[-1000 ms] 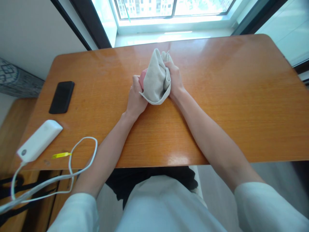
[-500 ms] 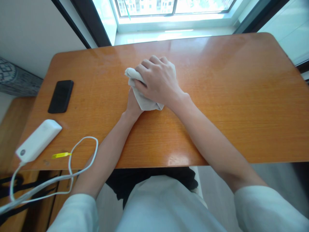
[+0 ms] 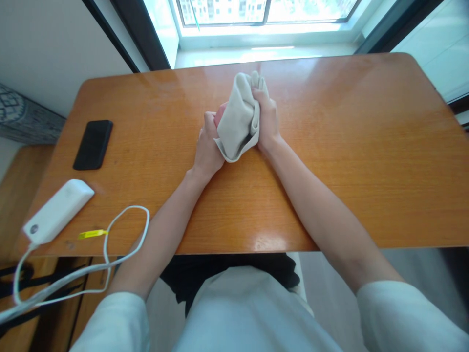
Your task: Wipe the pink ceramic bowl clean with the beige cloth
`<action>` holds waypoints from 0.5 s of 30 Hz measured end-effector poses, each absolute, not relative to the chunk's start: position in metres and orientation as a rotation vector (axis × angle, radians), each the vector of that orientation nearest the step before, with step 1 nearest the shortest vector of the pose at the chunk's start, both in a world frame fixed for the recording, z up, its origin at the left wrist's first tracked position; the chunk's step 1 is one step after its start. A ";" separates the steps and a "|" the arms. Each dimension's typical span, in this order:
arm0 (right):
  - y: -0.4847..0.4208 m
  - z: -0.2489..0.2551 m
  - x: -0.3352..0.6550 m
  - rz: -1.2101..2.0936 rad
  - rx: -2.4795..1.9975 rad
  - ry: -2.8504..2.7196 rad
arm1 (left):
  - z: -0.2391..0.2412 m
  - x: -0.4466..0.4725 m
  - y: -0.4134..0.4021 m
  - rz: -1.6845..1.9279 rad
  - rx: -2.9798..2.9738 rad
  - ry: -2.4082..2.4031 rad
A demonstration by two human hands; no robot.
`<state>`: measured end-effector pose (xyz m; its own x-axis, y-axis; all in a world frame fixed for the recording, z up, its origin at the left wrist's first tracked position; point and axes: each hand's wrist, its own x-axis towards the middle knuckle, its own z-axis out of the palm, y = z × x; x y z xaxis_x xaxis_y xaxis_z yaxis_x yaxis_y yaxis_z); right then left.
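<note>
A light grey cloth (image 3: 237,120) is bunched up above the middle of the table. My right hand (image 3: 269,120) grips it from the right side, the thumb pressed over its folds. On the other side my left hand (image 3: 209,149) is closed round a smooth pink object (image 3: 220,114). Only a small rounded part of that object shows at the cloth's left edge; the cloth covers the rest, so its kind cannot be made out. The cloth touches the object and hides part of my left fingers.
The wooden table (image 3: 351,161) stands before a bright window (image 3: 264,12). A black phone (image 3: 93,145) lies at the left, with a white power strip-like box (image 3: 58,211) nearer me. Its white cable (image 3: 146,220), with a yellow tag (image 3: 93,234), loops by my left forearm.
My right hand has turned from lying over the cloth to gripping its right side, drawing the cloth rightward. The pink object and more of my left hand have come into sight.
</note>
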<state>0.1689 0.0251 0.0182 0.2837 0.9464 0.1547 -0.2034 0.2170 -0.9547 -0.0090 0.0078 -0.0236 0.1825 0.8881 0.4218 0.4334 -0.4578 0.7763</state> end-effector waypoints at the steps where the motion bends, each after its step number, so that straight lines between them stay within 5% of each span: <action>1: 0.026 0.014 0.169 0.989 -1.007 -0.908 | -0.024 -0.008 0.008 1.243 1.957 1.237; 15: -0.005 0.071 0.155 0.859 -1.174 -1.470 | -0.028 -0.012 0.016 1.196 2.012 1.222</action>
<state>0.1554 -0.0046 0.0715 -0.0009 0.9610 0.2766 0.2308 0.2693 -0.9350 -0.0121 0.0160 -0.0282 0.2127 0.8795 0.4256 0.4439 -0.4750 0.7598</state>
